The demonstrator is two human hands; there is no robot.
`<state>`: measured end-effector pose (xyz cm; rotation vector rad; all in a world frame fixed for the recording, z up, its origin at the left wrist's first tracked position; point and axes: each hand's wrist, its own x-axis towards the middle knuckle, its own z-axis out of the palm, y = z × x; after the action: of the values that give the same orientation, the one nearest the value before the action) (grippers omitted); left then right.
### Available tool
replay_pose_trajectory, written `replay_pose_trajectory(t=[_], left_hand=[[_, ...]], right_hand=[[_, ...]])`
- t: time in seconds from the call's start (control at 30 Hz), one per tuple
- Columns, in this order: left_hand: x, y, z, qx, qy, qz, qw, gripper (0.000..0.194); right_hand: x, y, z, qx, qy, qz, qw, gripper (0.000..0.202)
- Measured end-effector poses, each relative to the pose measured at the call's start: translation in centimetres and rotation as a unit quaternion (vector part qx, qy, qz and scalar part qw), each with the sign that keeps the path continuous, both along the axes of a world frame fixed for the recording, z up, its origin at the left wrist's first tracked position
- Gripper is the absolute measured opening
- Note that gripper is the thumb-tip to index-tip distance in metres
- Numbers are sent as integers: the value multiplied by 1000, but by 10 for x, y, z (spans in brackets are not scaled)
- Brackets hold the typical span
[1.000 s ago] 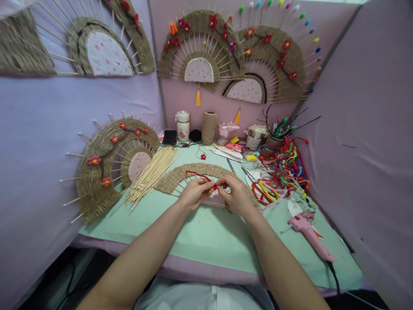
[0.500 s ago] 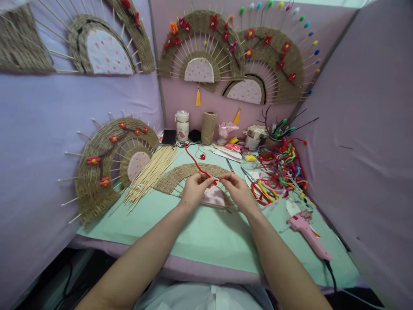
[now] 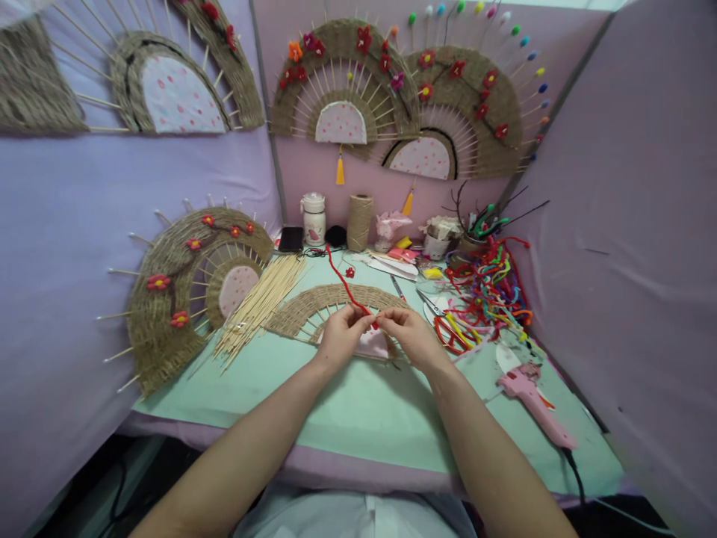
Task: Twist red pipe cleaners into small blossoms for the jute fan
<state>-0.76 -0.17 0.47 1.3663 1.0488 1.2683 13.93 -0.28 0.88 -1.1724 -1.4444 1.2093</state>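
Note:
A fuzzy red pipe cleaner [image 3: 346, 286] runs up and away from between my two hands, its near end bent small at my fingertips. My left hand [image 3: 343, 335] pinches it between thumb and forefinger. Close against it, my right hand [image 3: 411, 336] is closed too, its thumb and fingertips on the bent end. Both hands are over a half-round twine fan [image 3: 302, 308] with stick ribs and a pale cloth centre, which they partly cover. A small red flower [image 3: 350, 273] lies just beyond the fan.
Thin wooden sticks [image 3: 261, 306] lie to the left beside an upright decorated fan [image 3: 162, 299]. Red-handled scissors [image 3: 448, 332], a heap of coloured pipe cleaners [image 3: 493, 291] and a pink glue gun [image 3: 535, 403] are at the right. A twine spool [image 3: 359, 223] stands behind.
My right hand has moved left, bringing its fingertips against my left hand's at the pipe cleaner's bent end. The view has shifted slightly.

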Motion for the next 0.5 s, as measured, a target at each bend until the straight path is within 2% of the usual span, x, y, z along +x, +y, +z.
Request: replay_pose_trajectory(t=[0.1,0.2,0.27,0.37,0.43,0.5], left_hand=[[2,0,1,-33,-26,1,999,23],[5,1,-1,-70,-75,6,995,27],[6,2,-3,-95,-109,4,989,29],[7,4,-8,-106,-130,6,986,30],[6,6,-10,-90,-128,20,988,29],[4,8,-12,-75,-122,37,989,28]], right_hand=[[-2,1,-2,15,-13,-10,1000,20],[-5,1,-6,72,-61,-41,995,18],[-7,0,-6,157,-131,-69,976,14],[-7,-2,-4,278,-215,-83,932,11],[-6,-2,-2,276,-203,-77,936,14],[-4,-1,0,210,-149,-65,964,20]])
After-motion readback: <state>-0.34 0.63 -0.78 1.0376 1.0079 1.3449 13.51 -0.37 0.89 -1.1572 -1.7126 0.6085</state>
